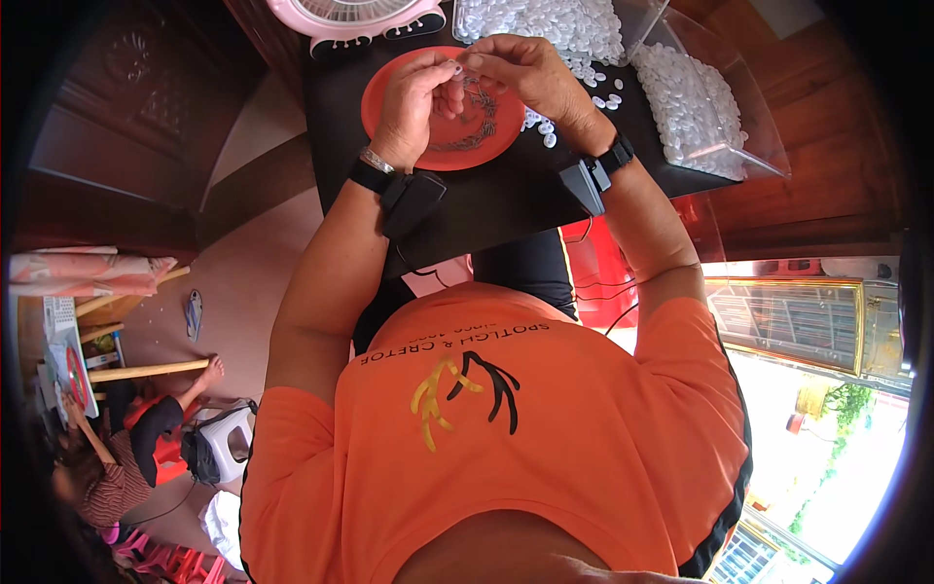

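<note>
Over a round orange-red plate (pixel 379 125), both hands meet near its far side with their fingertips almost touching. My left hand (pixel 416 97) is closed, thumb and fingers pinched around something tiny and pale with a dark spot, too small to name. My right hand (pixel 533 76) pinches beside it, and whatever lies between its fingertips is hidden. Many thin grey metal pieces (pixel 477 122) lie scattered on the plate. Small white oval pieces (pixel 550 139) lie loose on the table just right of the plate.
The black table (pixel 467 200) holds two clear boxes heaped with white ovals, one at the back (pixel 545 24) and one at the right (pixel 689 107). A pink fan (pixel 350 15) stands at the back left. Wrist devices with cables sit on both my arms. Another person (pixel 126 457) sits far left.
</note>
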The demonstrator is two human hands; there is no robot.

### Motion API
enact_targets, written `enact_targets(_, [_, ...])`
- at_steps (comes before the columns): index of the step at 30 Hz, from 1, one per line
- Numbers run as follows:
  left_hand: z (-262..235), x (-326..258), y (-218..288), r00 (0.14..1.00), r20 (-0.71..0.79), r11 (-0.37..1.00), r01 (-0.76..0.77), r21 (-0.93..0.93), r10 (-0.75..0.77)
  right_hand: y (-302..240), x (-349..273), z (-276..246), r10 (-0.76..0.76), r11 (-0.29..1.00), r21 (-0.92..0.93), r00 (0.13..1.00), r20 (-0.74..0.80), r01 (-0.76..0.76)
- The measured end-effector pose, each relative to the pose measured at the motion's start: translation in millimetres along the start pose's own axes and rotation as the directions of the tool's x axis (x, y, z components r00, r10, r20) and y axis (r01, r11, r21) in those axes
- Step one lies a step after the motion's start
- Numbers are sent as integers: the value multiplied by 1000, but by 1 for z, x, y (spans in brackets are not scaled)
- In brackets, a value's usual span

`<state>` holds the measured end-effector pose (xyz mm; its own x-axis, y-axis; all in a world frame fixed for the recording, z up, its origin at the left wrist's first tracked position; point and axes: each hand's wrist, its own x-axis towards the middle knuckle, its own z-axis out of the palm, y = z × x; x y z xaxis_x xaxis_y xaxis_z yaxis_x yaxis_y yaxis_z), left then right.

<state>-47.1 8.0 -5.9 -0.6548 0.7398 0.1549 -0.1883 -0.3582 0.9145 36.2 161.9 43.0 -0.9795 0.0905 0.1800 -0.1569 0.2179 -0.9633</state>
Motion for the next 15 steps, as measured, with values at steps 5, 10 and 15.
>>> enact_targets(5, [1,0,1,996,-84,999,1,40,3,31,4,-7,-42,677,-706,969,244,207])
enact_targets(10, [-1,2,1,996,-84,999,6,40,-2,39,5,2,-52,366,-874,945,323,319])
enact_targets(15, [-1,2,2,993,-119,998,18,52,-12,34,7,10,7,201,-921,940,341,333])
